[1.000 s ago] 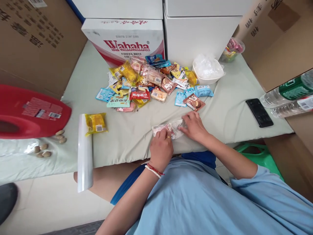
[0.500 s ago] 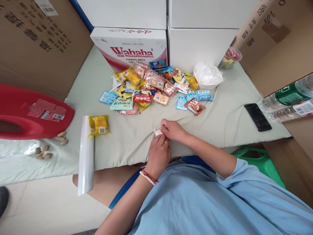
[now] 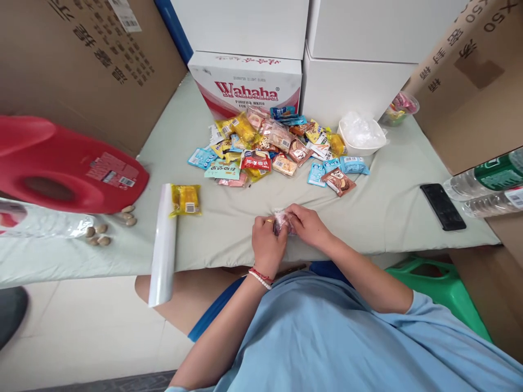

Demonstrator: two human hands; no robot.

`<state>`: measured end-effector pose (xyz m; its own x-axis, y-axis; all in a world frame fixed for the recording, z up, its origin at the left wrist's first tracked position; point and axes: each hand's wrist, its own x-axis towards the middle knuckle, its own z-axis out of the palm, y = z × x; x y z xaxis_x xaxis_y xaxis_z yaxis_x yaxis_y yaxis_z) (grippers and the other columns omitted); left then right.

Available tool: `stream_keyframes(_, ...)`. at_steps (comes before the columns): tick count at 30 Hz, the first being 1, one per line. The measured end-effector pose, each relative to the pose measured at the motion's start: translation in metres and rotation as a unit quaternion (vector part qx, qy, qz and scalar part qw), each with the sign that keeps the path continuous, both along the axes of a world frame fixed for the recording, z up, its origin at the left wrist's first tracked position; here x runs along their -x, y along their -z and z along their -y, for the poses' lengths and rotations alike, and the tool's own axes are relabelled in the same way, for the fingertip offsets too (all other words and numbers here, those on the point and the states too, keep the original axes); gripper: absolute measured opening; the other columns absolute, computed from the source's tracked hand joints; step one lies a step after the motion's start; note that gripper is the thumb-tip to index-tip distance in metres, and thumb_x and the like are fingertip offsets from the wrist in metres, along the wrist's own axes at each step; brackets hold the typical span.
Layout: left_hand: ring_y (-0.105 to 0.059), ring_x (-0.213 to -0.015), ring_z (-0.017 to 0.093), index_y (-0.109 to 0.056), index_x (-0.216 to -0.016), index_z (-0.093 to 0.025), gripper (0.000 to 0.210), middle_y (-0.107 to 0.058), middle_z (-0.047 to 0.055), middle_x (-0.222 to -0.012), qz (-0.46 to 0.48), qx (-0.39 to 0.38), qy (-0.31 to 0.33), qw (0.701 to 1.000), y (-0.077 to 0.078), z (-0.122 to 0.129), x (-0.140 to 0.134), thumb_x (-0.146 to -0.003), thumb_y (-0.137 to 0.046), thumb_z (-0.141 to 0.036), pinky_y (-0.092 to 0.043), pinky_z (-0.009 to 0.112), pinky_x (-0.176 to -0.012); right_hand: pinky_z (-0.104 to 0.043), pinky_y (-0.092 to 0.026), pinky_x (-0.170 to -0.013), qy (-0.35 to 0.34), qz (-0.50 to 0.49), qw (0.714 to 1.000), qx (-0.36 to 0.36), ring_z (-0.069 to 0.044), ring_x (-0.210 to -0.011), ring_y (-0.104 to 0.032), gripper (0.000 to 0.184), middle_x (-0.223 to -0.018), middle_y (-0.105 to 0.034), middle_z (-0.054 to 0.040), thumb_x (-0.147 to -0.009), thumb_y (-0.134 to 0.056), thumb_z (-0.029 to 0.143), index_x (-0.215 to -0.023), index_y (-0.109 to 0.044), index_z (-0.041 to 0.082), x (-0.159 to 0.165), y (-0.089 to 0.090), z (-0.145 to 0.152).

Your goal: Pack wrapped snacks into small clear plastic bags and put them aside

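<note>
At the far left, the red jug (image 3: 98,163) stands by the brown nuts (image 3: 102,240) just as it did half a second ago, though the view has shifted so everything sits further right. The pale plastic roll (image 3: 161,250) juts past the near edge of the surface (image 3: 229,228), its long axis running front to back, with the yellow packet (image 3: 186,200) still beside its far end.

Next comes the left hand (image 3: 267,242). Its fingers, laid forward over the pink-and-white packet a moment ago, are now curled, with the thumb pressed near the packet's close side. The pink-and-white packet (image 3: 281,218) is at the near middle of the surface, between the hands. A second ago it stretched left to right, clear wrap trailing rightward; now it is bunched, and its long axis cannot be told. The right hand (image 3: 309,224), which covered it half a second ago, has its thumb and fingers nearly closed on its right side.
</note>
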<state>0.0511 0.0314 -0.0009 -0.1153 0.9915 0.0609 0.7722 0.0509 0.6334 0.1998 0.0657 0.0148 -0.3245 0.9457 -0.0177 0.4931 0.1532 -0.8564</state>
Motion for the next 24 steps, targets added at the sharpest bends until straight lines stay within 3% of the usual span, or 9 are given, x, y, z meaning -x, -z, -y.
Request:
stream_keyframes(5, -0.065, -0.093, 0.022, -0.068, -0.115, -0.02, 0.022, -0.065, 0.008, -0.103, 0.067, -0.112, 0.024, 0.991, -0.015, 0.015, -0.005, -0.095, -0.064, -0.029, -0.054, 0.035, -0.08, -0.03, -0.052, -0.069, 0.079, -0.14, 0.983, 0.091, -0.017, -0.066, -0.063, 0.014, -0.075, -0.066, 0.0028, -0.1, -0.05, 0.032, -0.102, -0.062, 0.025, -0.004, -0.004, 0.018)
stream_keyframes(7, -0.064, -0.098, 0.022, -0.068, -0.112, -0.021, 0.017, -0.066, 0.008, -0.106, 0.054, -0.184, 0.053, 0.98, -0.019, 0.021, -0.015, -0.096, -0.062, -0.022, -0.054, 0.035, -0.085, -0.031, -0.056, -0.076, 0.094, -0.216, 0.964, 0.119, -0.018, -0.078, -0.068, 0.02, -0.09, -0.071, 0.0004, -0.1, -0.052, 0.041, -0.107, -0.064, 0.026, -0.007, -0.005, 0.021)
stream_keyframes(10, -0.064, -0.102, 0.024, -0.069, -0.102, -0.021, 0.019, -0.071, 0.008, -0.103, 0.013, -0.232, 0.159, 0.959, -0.015, 0.027, -0.031, -0.093, -0.057, -0.011, -0.052, 0.041, -0.091, -0.035, -0.054, -0.099, 0.091, -0.286, 0.946, 0.125, -0.021, -0.108, -0.068, 0.032, -0.113, -0.073, -0.0031, -0.102, -0.051, 0.05, -0.116, -0.067, 0.025, -0.014, -0.002, 0.022)
stream_keyframes(12, -0.065, -0.104, 0.026, -0.069, -0.098, -0.02, 0.021, -0.073, 0.008, -0.1, 0.018, -0.213, 0.215, 0.953, -0.009, 0.028, -0.037, -0.088, -0.056, -0.007, -0.053, 0.043, -0.09, -0.037, -0.05, -0.106, 0.08, -0.271, 0.951, 0.127, -0.022, -0.115, -0.066, 0.036, -0.118, -0.073, -0.0046, -0.101, -0.055, 0.051, -0.123, -0.066, 0.025, -0.02, 0.003, 0.02)
stream_keyframes(16, -0.067, -0.101, 0.026, -0.067, -0.089, -0.02, 0.024, -0.073, 0.007, -0.094, 0.097, -0.144, 0.257, 0.951, 0.0, 0.023, -0.031, -0.078, -0.051, -0.005, -0.054, 0.044, -0.089, -0.038, -0.053, -0.099, 0.052, -0.188, 0.972, 0.13, -0.023, -0.105, -0.068, 0.041, -0.113, -0.074, -0.004, -0.094, -0.065, 0.037, -0.132, -0.062, 0.024, -0.029, 0.015, 0.013)
stream_keyframes(21, -0.067, -0.114, 0.024, -0.066, -0.098, -0.022, 0.028, -0.075, 0.006, -0.101, 0.105, -0.151, 0.365, 0.913, -0.01, 0.013, -0.015, -0.084, -0.048, -0.006, -0.056, 0.044, -0.099, -0.034, -0.053, -0.085, 0.075, -0.082, 0.988, 0.112, -0.021, -0.09, -0.067, 0.021, -0.095, -0.074, -0.0023, -0.094, -0.055, 0.022, -0.11, -0.068, 0.023, -0.027, 0.019, 0.001)
stream_keyframes(24, -0.066, -0.122, 0.021, -0.066, -0.111, -0.023, 0.031, -0.074, 0.008, -0.112, 0.073, -0.186, 0.366, 0.909, -0.009, 0.014, 0.009, -0.092, -0.049, -0.006, -0.057, 0.038, -0.099, -0.032, -0.052, -0.08, 0.09, -0.037, 0.991, 0.089, -0.021, -0.083, -0.066, 0.022, -0.09, -0.073, -0.0029, -0.095, -0.05, 0.021, -0.106, -0.069, 0.022, -0.036, 0.012, 0.0)
